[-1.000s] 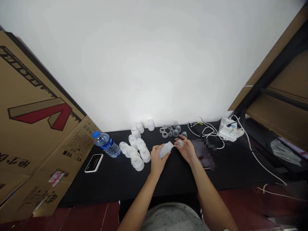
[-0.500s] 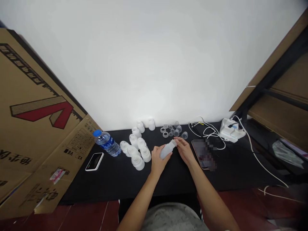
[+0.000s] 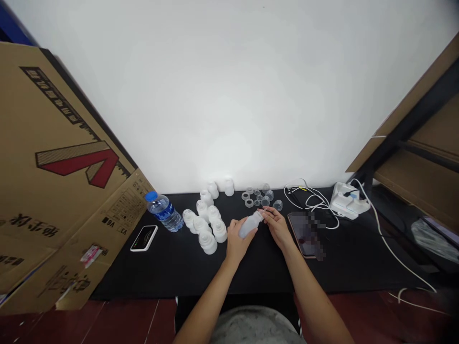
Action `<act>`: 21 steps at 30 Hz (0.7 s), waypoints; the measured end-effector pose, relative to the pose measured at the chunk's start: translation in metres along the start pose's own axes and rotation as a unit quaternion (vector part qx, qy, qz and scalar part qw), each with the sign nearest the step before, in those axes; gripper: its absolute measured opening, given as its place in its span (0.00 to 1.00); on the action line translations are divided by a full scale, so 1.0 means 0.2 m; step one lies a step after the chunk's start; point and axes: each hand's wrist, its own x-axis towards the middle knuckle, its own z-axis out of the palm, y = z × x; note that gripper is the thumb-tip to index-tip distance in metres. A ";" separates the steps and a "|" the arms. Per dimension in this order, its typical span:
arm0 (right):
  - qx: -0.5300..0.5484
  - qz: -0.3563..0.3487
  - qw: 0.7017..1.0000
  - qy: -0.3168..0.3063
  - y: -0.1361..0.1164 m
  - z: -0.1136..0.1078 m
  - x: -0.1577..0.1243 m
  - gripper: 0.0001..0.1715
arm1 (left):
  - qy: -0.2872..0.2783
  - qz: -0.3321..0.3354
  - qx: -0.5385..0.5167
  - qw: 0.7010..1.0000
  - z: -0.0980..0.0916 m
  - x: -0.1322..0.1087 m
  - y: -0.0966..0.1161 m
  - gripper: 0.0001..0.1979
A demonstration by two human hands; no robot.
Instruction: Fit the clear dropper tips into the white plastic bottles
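Observation:
My left hand point(image 3: 236, 237) grips a frosted white plastic bottle point(image 3: 249, 224) around its body, tilted up and to the right. The fingertips of my right hand point(image 3: 276, 227) pinch a small clear plastic piece point(image 3: 261, 214) at the bottle's neck. Just behind my hands lie several clear rings and small clear cups point(image 3: 258, 197). To the left of my left hand stands a group of several white plastic bottle parts point(image 3: 205, 223).
On the black table point(image 3: 165, 272) stand a blue-capped water bottle point(image 3: 163, 211), a white-framed phone point(image 3: 144, 238), a pixelated tablet point(image 3: 304, 234), and a white power strip point(image 3: 347, 203) with tangled white cables. Flattened cardboard point(image 3: 64, 177) leans at the left.
My right hand has brought the clear piece from beside the bottle onto its neck. The bottle has tilted, its top now pointing more to the right. The view has shifted slightly.

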 end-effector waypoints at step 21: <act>-0.098 -0.043 0.994 0.002 0.03 -0.01 -0.01 0.27 | -0.008 0.012 0.000 1.000 -0.01 0.00 -0.01 0.24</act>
